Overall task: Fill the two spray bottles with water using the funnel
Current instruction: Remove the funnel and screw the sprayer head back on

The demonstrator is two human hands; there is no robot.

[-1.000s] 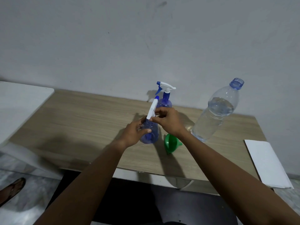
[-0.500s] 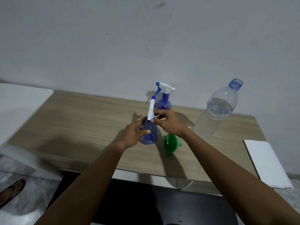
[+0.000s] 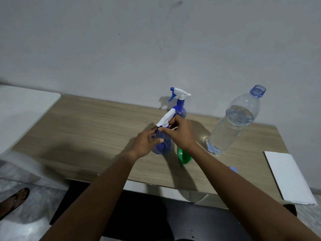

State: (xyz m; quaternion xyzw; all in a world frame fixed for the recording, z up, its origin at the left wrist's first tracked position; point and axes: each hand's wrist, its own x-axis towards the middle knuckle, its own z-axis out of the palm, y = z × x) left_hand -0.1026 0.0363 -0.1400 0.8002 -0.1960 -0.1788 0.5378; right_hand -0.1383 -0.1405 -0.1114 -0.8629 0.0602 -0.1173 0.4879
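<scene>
A small blue spray bottle (image 3: 162, 145) stands on the wooden table (image 3: 86, 133). My left hand (image 3: 145, 142) grips its body. My right hand (image 3: 180, 133) pinches the neck just under its white spray head (image 3: 165, 119), which is turned to point up and away. A second blue spray bottle (image 3: 180, 110) with its white-and-blue head on stands behind, near the wall. A green funnel (image 3: 184, 156) lies on its side under my right wrist. A large clear water bottle (image 3: 232, 122), uncapped and mostly full, stands to the right.
A white folded paper (image 3: 290, 178) lies at the table's right end. A small blue cap (image 3: 233, 169) peeks out beside my right forearm. A white surface (image 3: 22, 110) adjoins the table on the left. A foot in a sandal (image 3: 13, 200) is on the floor at lower left.
The white spray head has swung round under my right hand's fingers, from nearly upright to slanting. My left hand has kept its hold on the bottle's body.
</scene>
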